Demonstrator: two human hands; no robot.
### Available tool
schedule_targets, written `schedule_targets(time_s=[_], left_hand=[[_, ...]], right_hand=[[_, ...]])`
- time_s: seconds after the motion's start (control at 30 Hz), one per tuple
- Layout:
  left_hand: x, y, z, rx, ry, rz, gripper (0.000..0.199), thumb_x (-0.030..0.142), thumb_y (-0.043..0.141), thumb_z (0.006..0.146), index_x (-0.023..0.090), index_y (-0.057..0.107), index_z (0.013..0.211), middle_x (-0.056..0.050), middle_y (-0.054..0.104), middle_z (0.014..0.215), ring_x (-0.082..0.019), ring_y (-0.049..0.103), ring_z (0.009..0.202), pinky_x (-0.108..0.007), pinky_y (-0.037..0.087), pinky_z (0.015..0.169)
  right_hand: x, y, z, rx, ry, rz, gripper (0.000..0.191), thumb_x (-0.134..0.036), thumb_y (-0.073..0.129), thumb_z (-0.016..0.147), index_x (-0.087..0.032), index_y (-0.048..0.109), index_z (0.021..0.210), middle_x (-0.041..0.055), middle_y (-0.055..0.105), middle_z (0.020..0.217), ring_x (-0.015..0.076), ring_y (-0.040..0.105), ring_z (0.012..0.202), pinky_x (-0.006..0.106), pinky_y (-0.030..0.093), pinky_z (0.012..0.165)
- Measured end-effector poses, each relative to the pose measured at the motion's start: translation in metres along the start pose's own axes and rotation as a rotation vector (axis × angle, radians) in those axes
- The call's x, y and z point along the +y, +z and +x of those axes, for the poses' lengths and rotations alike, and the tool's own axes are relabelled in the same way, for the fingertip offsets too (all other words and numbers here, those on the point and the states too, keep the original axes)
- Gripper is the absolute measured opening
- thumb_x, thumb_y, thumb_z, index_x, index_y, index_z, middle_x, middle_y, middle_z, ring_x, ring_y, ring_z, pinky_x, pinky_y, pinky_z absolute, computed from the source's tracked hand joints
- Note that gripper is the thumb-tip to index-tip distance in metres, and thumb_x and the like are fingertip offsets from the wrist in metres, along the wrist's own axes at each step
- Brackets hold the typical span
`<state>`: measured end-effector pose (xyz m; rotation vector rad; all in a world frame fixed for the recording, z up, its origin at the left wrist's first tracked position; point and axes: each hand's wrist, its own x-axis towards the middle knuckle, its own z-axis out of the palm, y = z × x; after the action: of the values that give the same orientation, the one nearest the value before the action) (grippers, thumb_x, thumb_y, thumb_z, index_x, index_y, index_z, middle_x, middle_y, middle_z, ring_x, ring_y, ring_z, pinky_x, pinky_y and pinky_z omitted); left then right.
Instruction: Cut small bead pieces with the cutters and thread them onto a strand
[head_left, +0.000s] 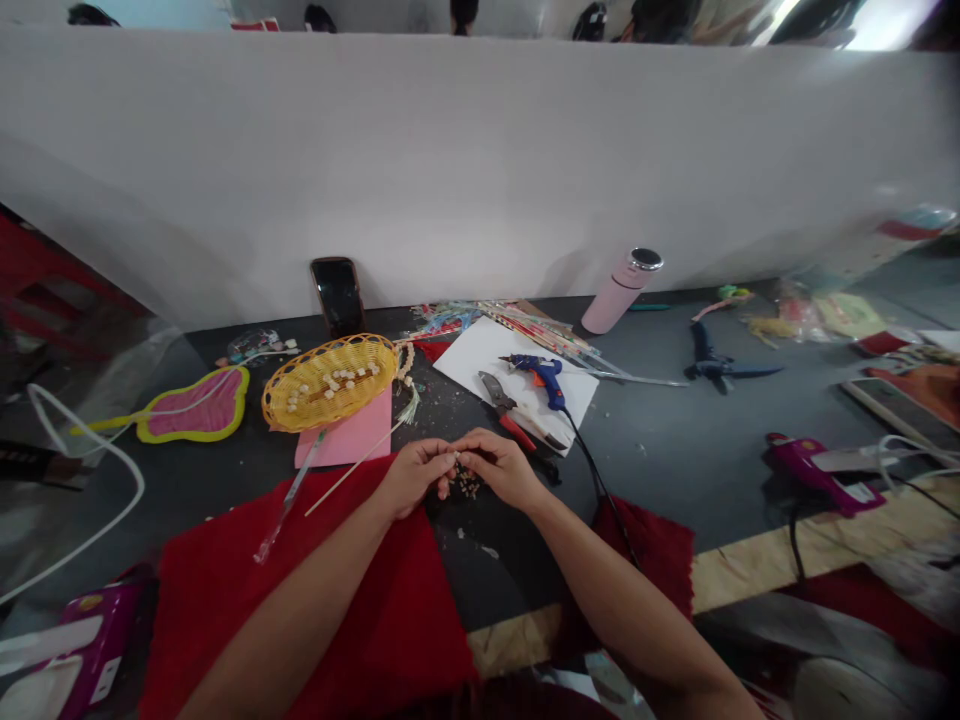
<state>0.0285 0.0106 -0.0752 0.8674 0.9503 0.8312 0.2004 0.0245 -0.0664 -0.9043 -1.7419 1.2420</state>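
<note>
Left hand (pixel 416 475) and right hand (pixel 501 470) meet low over dark tabletop (pixel 645 450), thumbs and fingertips pinched on small pale piece (pixel 456 457) — too tiny to identify. Loose brownish bits (pixel 469 487) lie between hands. Beyond right hand, blue hot-glue gun (pixel 546 375) and red-handled pruning shears (pixel 502 402) rest on white sheet (pixel 480 350) — yellow wicker basket (pixel 326 362), farther left, holds pale bead-like pieces (pixel 349 377).
</note>
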Motion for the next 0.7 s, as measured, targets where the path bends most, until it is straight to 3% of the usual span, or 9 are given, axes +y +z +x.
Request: schedule_targets(time_s=[0.5,0.7], left_hand=[[0.0004,-0.0041,-0.0014,-0.009,0.031,0.039,0.028,0.039,0.068,0.071,0.013,0.055,0.073,0.002,0.057,0.063,-0.005,0.049,0.043,-0.018,0.040,0.044],[0.0064,-0.0042,-0.0021,0.012,0.058,0.128,0.030,0.042,0.065,0.073,0.014,0.056,0.073,0.002,0.057,0.064,-0.005,0.048,0.043,-0.019,0.040,0.045]], right_hand=[[-0.0007,-0.0001,0.0024,0.009,-0.021,-0.020,0.019,-0.035,0.057,0.086,-0.021,0.069,0.090,0.0048,0.064,0.083,0.0163,0.059,0.079,0.029,0.047,0.073],[0.0036,-0.0001,0.0000,0.042,0.109,0.001,0.025,-0.038,0.057,0.084,-0.021,0.065,0.100,0.0040,0.065,0.085,0.0153,0.058,0.072,0.027,0.047,0.064]])
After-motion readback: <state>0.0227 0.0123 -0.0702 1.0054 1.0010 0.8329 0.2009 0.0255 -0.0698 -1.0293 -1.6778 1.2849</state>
